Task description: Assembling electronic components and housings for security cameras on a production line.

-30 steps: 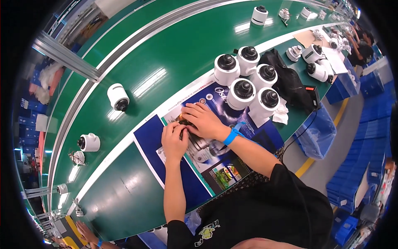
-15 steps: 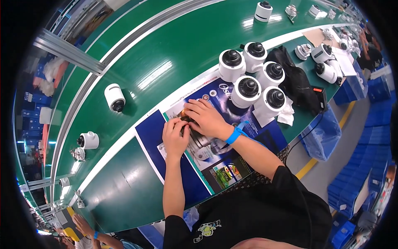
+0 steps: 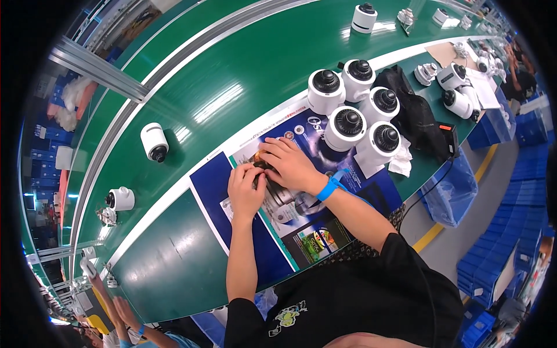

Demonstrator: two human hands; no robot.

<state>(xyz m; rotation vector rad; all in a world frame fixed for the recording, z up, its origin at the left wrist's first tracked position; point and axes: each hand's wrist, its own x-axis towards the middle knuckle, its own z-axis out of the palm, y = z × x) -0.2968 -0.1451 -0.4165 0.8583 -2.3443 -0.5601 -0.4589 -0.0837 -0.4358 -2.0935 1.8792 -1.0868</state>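
Observation:
My left hand (image 3: 246, 190) and my right hand (image 3: 289, 165) meet over a printed sheet (image 3: 293, 217) on the green bench. The fingers of both hands are curled in around a small dark piece, mostly covered by them; its kind cannot be made out. A blue band (image 3: 329, 188) circles my right wrist. Beyond my right hand stand several white cylindrical housings with black ribbed tops, the nearest one (image 3: 344, 129) resting on the sheet's far right part.
A green conveyor (image 3: 232, 69) runs behind the bench, carrying a white housing (image 3: 154, 139) and others. At the right lie a black cloth (image 3: 406, 110) and a black device with a cable (image 3: 447, 139). A clear-lined bin (image 3: 449, 191) stands beside the bench. Another person's hands (image 3: 125, 313) show at lower left.
The housings on the conveyor have slid a little to the left. At lower left the other person's arms have moved, one reaching up toward a white housing. My hands stay almost in place.

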